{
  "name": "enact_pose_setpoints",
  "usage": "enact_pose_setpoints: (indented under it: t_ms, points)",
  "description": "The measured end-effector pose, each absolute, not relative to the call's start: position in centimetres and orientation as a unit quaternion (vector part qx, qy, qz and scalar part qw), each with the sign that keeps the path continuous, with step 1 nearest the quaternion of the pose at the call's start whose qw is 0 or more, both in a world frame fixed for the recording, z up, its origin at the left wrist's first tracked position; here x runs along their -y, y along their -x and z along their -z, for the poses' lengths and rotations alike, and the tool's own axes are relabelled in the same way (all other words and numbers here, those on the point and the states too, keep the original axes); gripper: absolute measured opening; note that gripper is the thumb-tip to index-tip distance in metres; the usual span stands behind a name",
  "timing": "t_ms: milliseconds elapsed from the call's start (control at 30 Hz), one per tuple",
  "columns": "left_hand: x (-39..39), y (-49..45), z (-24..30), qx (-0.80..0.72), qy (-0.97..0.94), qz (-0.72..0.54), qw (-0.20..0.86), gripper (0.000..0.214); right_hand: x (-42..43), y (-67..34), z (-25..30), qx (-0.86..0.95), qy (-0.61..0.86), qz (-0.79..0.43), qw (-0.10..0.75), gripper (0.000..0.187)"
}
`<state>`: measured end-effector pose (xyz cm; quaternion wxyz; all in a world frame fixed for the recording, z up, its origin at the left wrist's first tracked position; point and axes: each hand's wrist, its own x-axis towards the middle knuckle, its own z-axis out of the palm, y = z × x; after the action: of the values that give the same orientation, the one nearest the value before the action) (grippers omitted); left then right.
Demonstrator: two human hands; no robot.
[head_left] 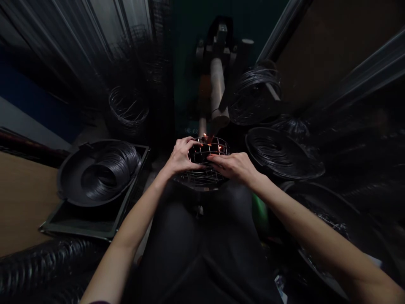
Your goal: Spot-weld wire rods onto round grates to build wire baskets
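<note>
A round wire basket (pixel 224 145) with a grid of thin metal bars is held in front of my lap, beneath the metal arm (pixel 217 86) of a machine. Around its left side my left hand (pixel 181 157) is closed, thumb below and fingers on top. My right hand (pixel 236 166) pinches the near right part of the basket; whether a loose wire is also between its fingertips is hidden. Small orange sparks glow on the basket's bars, close to the tip of the machine. Under both hands lies a dark tray (pixel 205 185) with thin wire pieces.
On the left a black pan (pixel 71 185) holds wire rings (pixel 122 158) and rests on a crate (pixel 79 232). Behind it stands a bundle of wire hoops (pixel 128 109). At the right are another pan of rings (pixel 281 152), hanging wire coils (pixel 257 84) and a large dark basin (pixel 335 202).
</note>
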<state>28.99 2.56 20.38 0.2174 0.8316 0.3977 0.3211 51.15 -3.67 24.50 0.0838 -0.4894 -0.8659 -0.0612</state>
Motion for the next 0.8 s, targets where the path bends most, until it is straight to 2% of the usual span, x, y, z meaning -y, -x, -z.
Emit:
enact_pose_setpoints:
  t_ms: [100,233,567,800]
  points:
    - [-2.7,-29.0,-20.6,-0.393,-0.831,-0.324,0.223,0.077,4.6,-51.4,-24.1,0.851,0.506,0.065,0.125,0.031]
    - [-3.6,-29.1,-20.9,-0.400,-0.826,-0.330,0.224,0.071,4.8,-51.9,-23.2,0.799,0.563,0.094,0.191,0.025]
    - [-6.1,-29.4,-21.4,-0.406,-0.830,-0.324,0.205,0.066,2.2,-52.0,-22.4,0.757,0.615,0.066,0.212,0.028]
    - [-9.2,-29.8,-21.7,-0.398,-0.810,-0.352,0.247,0.094,-0.9,-51.3,-23.8,0.718,0.650,-0.011,0.250,0.015]
